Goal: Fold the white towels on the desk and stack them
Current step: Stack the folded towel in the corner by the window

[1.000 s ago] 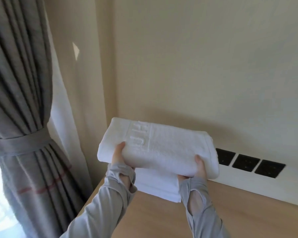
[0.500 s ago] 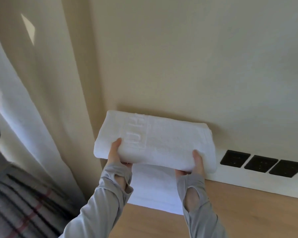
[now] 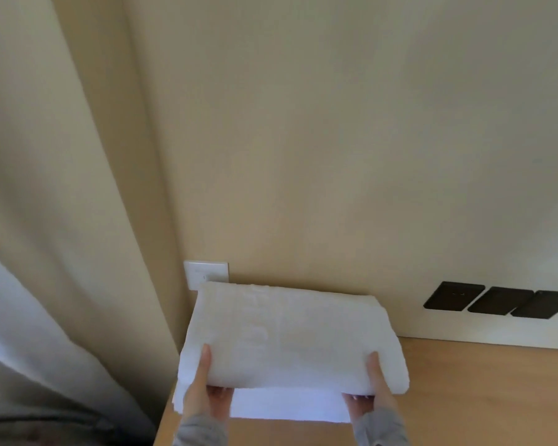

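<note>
Well, from the head camera, both hands are gripping a folded white towel (image 3: 290, 336) by its near edge. The left hand (image 3: 203, 391) is clasping the towel's left corner, with the thumb (image 3: 205, 362) lying on top and the fingers (image 3: 221, 392) curling underneath. The right hand (image 3: 371, 391) is doing the same at the right corner, thumb up top and fingers tucking under the fold. Grey sleeves (image 3: 200, 432) are showing at both wrists.

That towel is sitting right over a second folded towel (image 3: 287, 405), which is lying flat on the wooden worktop (image 3: 480, 397) at its far left corner. The front edge of the held towel is riding just above the lower one; whether its far side is touching down, I cannot tell. Some raised lettering is showing faintly on the top face, too blurred to read.

Behind the pair, the beige wall (image 3: 335, 156) is filling most of the shot. A white wall plate (image 3: 207, 273) is peeking out just above the towel's far left corner. Three dark sockets (image 3: 496, 300) are lining up in a row on the right, well apart from the towels. A pale curtain (image 3: 45, 220) is hanging down the left side.
</note>
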A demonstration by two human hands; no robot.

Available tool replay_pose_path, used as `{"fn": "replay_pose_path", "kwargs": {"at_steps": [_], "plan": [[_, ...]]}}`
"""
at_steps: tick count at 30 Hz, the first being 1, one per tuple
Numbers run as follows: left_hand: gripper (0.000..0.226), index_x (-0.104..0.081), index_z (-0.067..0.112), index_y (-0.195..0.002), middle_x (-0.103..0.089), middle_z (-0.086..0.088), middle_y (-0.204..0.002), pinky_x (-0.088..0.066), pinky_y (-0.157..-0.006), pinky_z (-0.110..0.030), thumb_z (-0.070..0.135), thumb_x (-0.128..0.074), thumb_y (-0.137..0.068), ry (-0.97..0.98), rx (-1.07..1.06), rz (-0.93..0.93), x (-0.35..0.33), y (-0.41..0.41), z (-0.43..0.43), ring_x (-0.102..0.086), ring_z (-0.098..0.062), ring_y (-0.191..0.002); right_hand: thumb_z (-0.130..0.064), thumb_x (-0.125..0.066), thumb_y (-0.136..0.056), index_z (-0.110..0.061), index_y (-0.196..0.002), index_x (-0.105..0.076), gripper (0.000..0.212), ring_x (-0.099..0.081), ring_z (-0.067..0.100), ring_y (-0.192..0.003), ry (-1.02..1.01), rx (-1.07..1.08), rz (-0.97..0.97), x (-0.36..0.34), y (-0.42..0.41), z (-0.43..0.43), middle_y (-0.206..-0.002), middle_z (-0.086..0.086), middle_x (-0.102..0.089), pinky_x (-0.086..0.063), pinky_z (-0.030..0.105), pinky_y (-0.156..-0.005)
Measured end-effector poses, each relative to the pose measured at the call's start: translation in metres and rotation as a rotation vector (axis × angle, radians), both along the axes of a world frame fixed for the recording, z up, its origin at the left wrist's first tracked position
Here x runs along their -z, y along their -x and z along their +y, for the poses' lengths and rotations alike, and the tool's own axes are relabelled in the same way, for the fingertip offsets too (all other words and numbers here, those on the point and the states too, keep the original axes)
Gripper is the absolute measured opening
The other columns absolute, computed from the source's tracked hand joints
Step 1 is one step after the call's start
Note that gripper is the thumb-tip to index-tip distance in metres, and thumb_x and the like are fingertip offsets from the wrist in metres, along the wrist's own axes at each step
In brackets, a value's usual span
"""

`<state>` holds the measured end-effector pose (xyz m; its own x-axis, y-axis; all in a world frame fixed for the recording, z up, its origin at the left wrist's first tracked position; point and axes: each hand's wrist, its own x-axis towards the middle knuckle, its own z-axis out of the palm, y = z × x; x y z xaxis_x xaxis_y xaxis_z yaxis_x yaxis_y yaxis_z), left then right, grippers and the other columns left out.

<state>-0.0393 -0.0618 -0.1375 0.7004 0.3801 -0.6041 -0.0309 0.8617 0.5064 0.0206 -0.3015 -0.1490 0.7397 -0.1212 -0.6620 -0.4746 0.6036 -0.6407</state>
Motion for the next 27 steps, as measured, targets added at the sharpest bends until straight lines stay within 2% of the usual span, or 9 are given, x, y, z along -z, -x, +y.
{"fn": "replay_pose_path", "kwargs": {"at_steps": [2, 4, 9, 11, 14, 16, 19, 24, 27], "plan": [[0.071, -0.056, 0.011, -0.122, -0.066, -0.009, -0.113, -0.053, -0.079, -0.041, 0.044, -0.071, -0.061, -0.012, 0.072, 0.047, 0.001, 0.006, 0.023, -0.061, -0.026, -0.102, -0.044, -0.067, -0.076, -0.008, -0.101, -0.063, 0.044, -0.04, 0.051, -0.124, 0.044, 0.016, 0.021, 0.001, 0.0, -0.018, -0.137, 0.034, -0.039, -0.047, 0.052, -0.093], [0.067, -0.061, 0.011, -0.109, -0.066, -0.011, -0.107, -0.051, -0.085, -0.046, 0.049, -0.074, -0.055, -0.104, 0.19, 0.135, 0.003, 0.002, 0.049, -0.062, -0.029, -0.098, -0.052, -0.068, -0.065, -0.012, -0.107, -0.065, 0.058, -0.064, 0.036, -0.104, 0.106, -0.066, 0.025, -0.002, -0.009, -0.038, -0.115, 0.017, -0.066, -0.054, 0.045, -0.079], [0.074, -0.064, 0.012, -0.109, -0.072, -0.017, -0.1, -0.052, -0.084, -0.051, 0.061, -0.075, -0.055, -0.311, 0.574, 0.22, -0.011, -0.028, 0.082, -0.064, -0.037, -0.098, -0.068, -0.066, -0.047, -0.009, -0.098, -0.061, 0.079, -0.069, 0.029, -0.078, 0.477, -0.476, 0.199, -0.033, -0.049, -0.049, -0.084, 0.013, -0.073, -0.055, 0.036, -0.062], [0.074, -0.062, 0.012, -0.114, -0.069, -0.02, -0.107, -0.05, -0.09, -0.053, 0.062, -0.071, -0.06, -0.398, 0.679, 0.259, -0.015, -0.042, 0.084, -0.064, -0.039, -0.101, -0.071, -0.07, -0.046, -0.006, -0.104, -0.057, 0.088, -0.064, 0.03, -0.085, 0.585, -0.583, 0.237, -0.043, -0.061, -0.041, -0.091, 0.014, -0.067, -0.051, 0.04, -0.077], [0.068, -0.061, 0.004, -0.112, -0.066, -0.021, -0.105, -0.047, -0.094, -0.052, 0.054, -0.074, -0.067, -0.586, 0.678, 0.388, -0.022, -0.057, 0.081, -0.062, -0.04, -0.097, -0.056, -0.071, -0.068, -0.007, -0.128, -0.047, 0.081, -0.054, 0.033, -0.1, 0.714, -0.536, 0.151, -0.049, -0.069, -0.028, -0.115, 0.015, -0.058, -0.041, 0.042, -0.09], [0.06, -0.061, 0.0, -0.108, -0.065, -0.019, -0.099, -0.049, -0.09, -0.049, 0.046, -0.074, -0.073, -0.678, 0.597, 0.416, -0.023, -0.061, 0.083, -0.062, -0.038, -0.091, -0.05, -0.069, -0.075, -0.01, -0.128, -0.048, 0.069, -0.055, 0.031, -0.093, 0.786, -0.462, 0.042, -0.05, -0.069, -0.024, -0.114, 0.011, -0.059, -0.044, 0.039, -0.083], [0.051, -0.061, 0.003, -0.099, -0.064, -0.01, -0.083, -0.046, -0.072, -0.037, 0.046, -0.072, -0.074, -0.733, 0.524, 0.408, -0.024, -0.06, 0.092, -0.06, -0.03, -0.075, -0.046, -0.069, -0.077, -0.02, -0.11, -0.053, 0.045, -0.056, 0.018, -0.074, 0.769, -0.377, -0.102, -0.052, -0.067, -0.02, -0.087, -0.005, -0.059, -0.044, 0.029, -0.06], [0.052, -0.057, 0.001, -0.105, -0.062, -0.012, -0.087, -0.044, -0.075, -0.038, 0.043, -0.071, -0.077, -0.687, 0.544, 0.425, -0.014, -0.055, 0.087, -0.057, -0.029, -0.074, -0.052, -0.065, -0.078, -0.016, -0.117, -0.053, 0.054, -0.057, 0.033, -0.104, 0.844, -0.468, -0.084, -0.031, -0.062, -0.014, -0.113, 0.009, -0.061, -0.045, 0.048, -0.097], [0.059, -0.055, 0.002, -0.113, -0.062, -0.013, -0.092, -0.045, -0.08, -0.041, 0.046, -0.069, -0.078, -0.752, 0.602, 0.447, -0.014, -0.054, 0.083, -0.057, -0.032, -0.079, -0.057, -0.061, -0.079, -0.012, -0.125, -0.05, 0.064, -0.053, 0.034, -0.109, 0.914, -0.476, -0.027, -0.022, -0.055, -0.015, -0.121, 0.011, -0.057, -0.042, 0.041, -0.097]]}}
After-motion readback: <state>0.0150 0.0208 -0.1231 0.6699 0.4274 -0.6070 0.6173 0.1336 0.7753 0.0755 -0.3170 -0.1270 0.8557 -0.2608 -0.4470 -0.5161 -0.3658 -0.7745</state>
